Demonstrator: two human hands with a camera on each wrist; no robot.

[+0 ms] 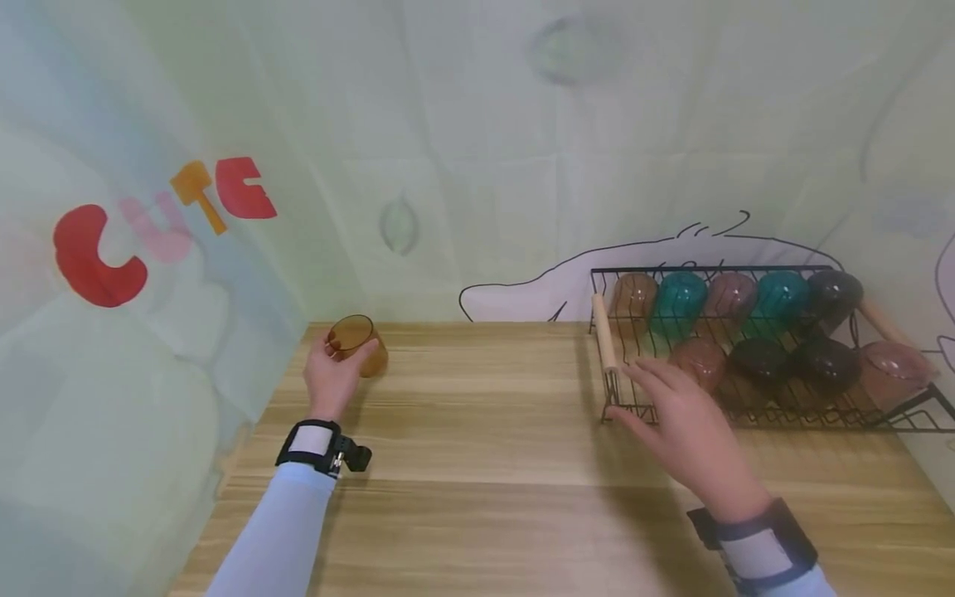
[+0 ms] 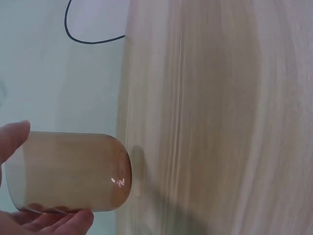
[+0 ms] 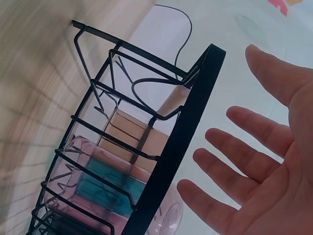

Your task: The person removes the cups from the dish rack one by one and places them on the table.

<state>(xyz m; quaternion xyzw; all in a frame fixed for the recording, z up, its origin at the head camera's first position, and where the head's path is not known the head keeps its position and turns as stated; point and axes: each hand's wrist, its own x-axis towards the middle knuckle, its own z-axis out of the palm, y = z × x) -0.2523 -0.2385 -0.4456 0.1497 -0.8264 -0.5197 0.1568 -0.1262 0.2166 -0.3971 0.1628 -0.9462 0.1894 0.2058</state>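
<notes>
At the back left corner of the table, my left hand (image 1: 332, 380) grips an amber glass tumbler (image 1: 376, 358) around its sides, mouth upward. In the left wrist view the clear amber wall (image 2: 73, 171) shows between thumb and fingers, its rounded base close to the wood. My right hand (image 1: 694, 444) holds nothing; its fingers are spread over the front left part of a black wire rack (image 1: 709, 269). Seen from the right wrist, those fingers (image 3: 264, 128) are apart from the rack's dark top rail (image 3: 181, 132).
Several tinted glasses stand upside down in two rows in the rack, among them a teal glass (image 1: 681, 303), a pink glass (image 1: 891, 369) and a dark glass (image 1: 824, 365). The rack has a wooden handle (image 1: 605, 333). A printed curtain (image 1: 448, 166) hangs behind the wooden table (image 1: 477, 448).
</notes>
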